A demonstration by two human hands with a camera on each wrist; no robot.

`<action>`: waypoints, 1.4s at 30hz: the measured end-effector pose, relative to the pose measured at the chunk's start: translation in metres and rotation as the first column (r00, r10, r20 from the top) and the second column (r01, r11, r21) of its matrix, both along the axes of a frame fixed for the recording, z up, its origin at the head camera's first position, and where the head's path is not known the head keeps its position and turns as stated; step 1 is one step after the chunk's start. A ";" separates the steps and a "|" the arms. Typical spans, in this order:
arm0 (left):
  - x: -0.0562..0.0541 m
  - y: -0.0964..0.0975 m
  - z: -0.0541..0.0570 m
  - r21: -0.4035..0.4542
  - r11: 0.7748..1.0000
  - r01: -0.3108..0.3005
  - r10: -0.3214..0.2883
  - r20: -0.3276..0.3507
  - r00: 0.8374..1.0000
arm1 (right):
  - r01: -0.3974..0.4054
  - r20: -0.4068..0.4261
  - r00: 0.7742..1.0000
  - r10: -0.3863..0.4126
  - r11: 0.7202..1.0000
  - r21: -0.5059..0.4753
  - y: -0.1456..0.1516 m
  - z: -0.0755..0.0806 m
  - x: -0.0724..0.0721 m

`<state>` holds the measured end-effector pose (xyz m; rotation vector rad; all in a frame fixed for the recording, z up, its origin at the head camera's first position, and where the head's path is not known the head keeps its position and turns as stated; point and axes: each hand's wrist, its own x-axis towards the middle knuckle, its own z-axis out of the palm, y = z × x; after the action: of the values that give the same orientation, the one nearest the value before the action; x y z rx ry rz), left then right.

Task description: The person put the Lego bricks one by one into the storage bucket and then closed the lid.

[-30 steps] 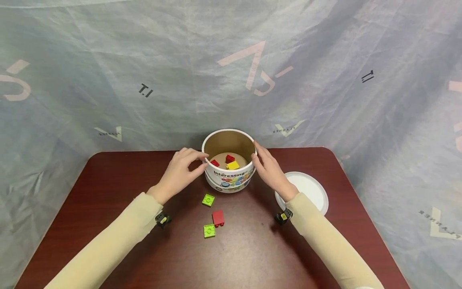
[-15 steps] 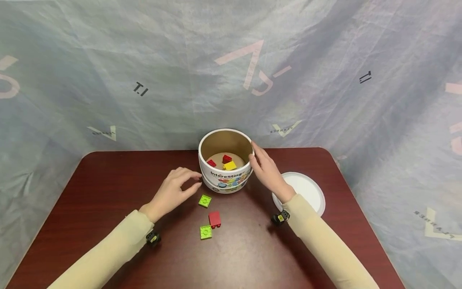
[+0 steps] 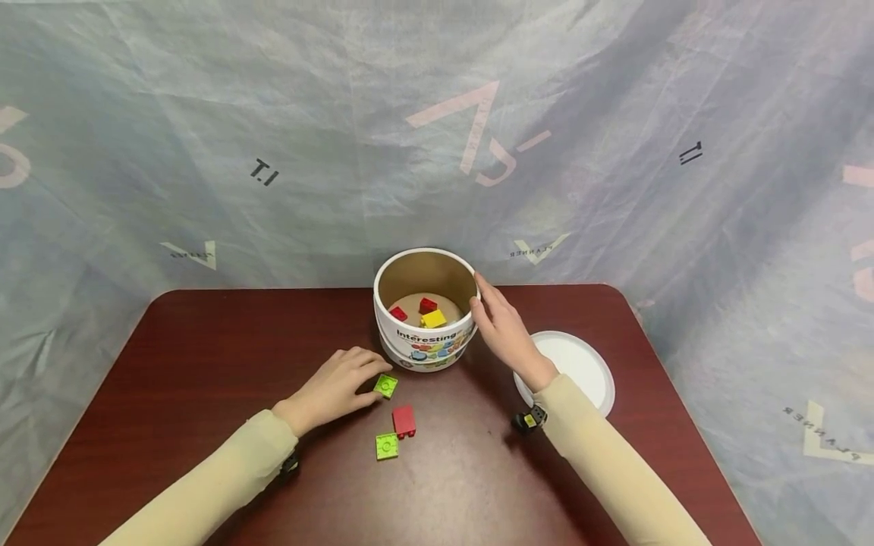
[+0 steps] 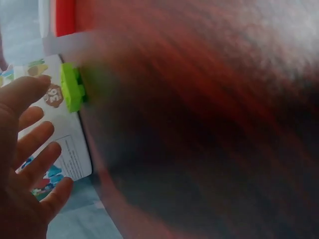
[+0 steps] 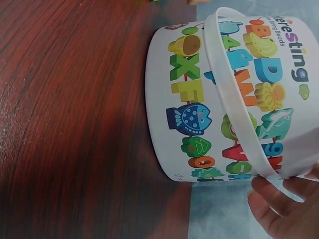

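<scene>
far green block (image 3: 385, 387): square, no evident long axis, just right of the nearer left hand (image 3: 341, 383), spread, holding nothing. right hand (image 3: 507, 327), fingers extended, touches bucket (image 3: 423, 346).

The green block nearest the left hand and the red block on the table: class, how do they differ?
Colour: the green block is lime, the red block bright red.
Outline: the green block looks square, the red block oblong.
Pose: the green block lies studs down; the red block's studs show at its near edge.
Both lie on the table, outside the bucket.
</scene>
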<state>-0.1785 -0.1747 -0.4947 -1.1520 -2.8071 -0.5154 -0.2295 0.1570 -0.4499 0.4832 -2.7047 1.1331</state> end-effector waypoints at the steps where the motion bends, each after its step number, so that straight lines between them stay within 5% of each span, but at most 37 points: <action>1: 0.000 0.001 -0.001 -0.012 1.000 0.003 -0.003 0.011 1.000 | 0.001 0.002 1.000 -0.001 1.000 0.001 0.000 0.000 0.001; 12: 0.002 0.004 -0.005 -0.068 0.998 -0.005 0.012 0.094 0.996 | -0.009 0.012 1.000 0.009 1.000 0.014 -0.001 -0.001 0.002; 42: -0.002 0.005 -0.008 -0.068 0.998 -0.017 0.028 0.166 0.986 | 0.060 -0.005 0.998 -0.060 0.998 0.030 -0.005 -0.002 0.001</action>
<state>-0.1802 -0.1695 -0.5026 -1.1378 -2.9972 -0.5453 -0.2282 0.1519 -0.4519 0.4055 -2.7168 1.0768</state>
